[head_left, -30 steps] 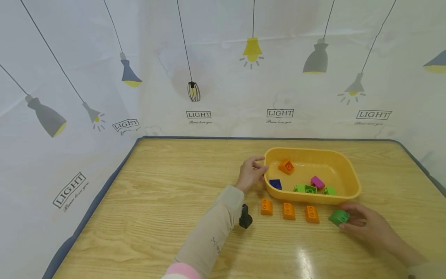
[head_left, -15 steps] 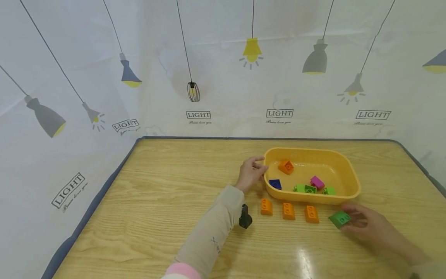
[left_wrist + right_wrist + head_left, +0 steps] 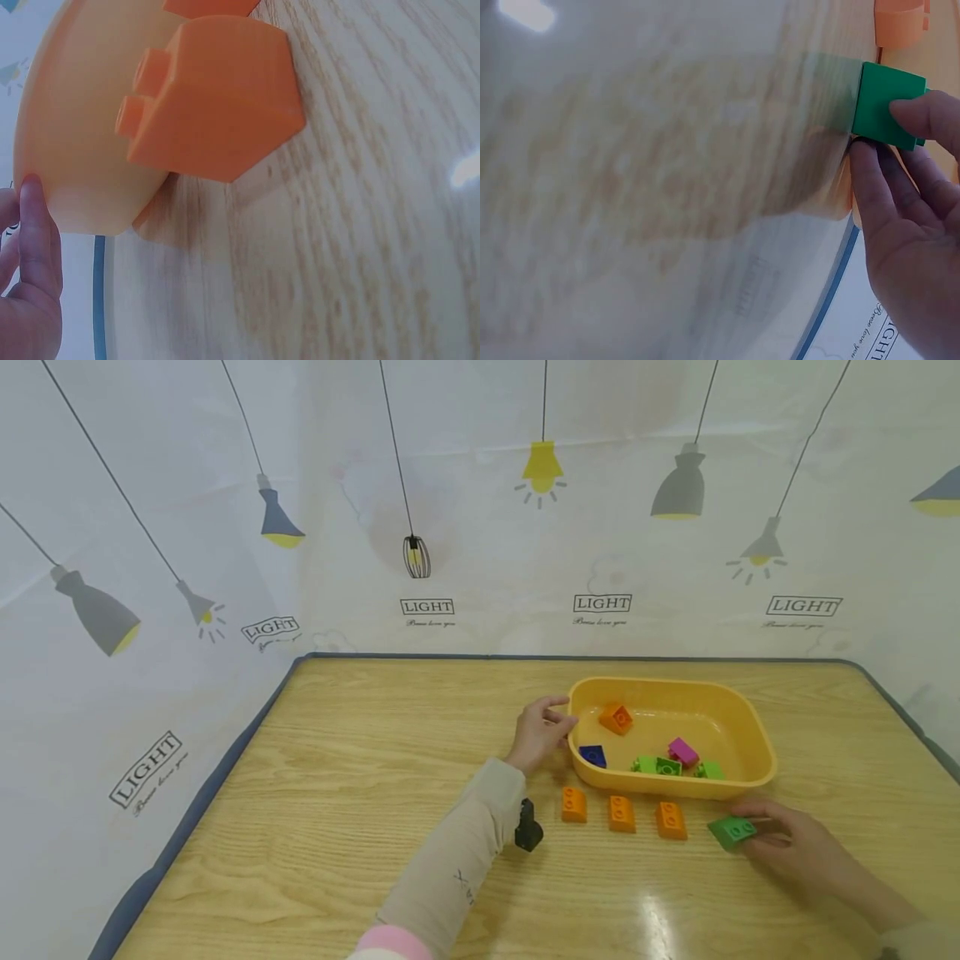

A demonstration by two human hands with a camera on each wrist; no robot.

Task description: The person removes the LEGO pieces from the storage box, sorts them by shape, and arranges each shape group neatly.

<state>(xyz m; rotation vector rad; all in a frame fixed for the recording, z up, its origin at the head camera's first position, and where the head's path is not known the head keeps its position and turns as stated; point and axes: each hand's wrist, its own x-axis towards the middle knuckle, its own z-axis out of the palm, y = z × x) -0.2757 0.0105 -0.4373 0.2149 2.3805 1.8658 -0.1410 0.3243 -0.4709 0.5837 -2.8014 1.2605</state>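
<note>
Lower right, the right hand (image 3: 806,852) pinches a green block (image 3: 727,832), likely for alignment; left hand (image 3: 537,737), fingers extended, likely steadies the tub (image 3: 675,787).

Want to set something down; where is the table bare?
Bare table lies between left sleeve and left blue edge, and this side of the orange blocks. Crowded: between those blocks and the tray, and where the right hand holds a green block.

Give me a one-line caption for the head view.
Left hand touches tray, right hand grips green block beside three orange blocks in a row.
</note>
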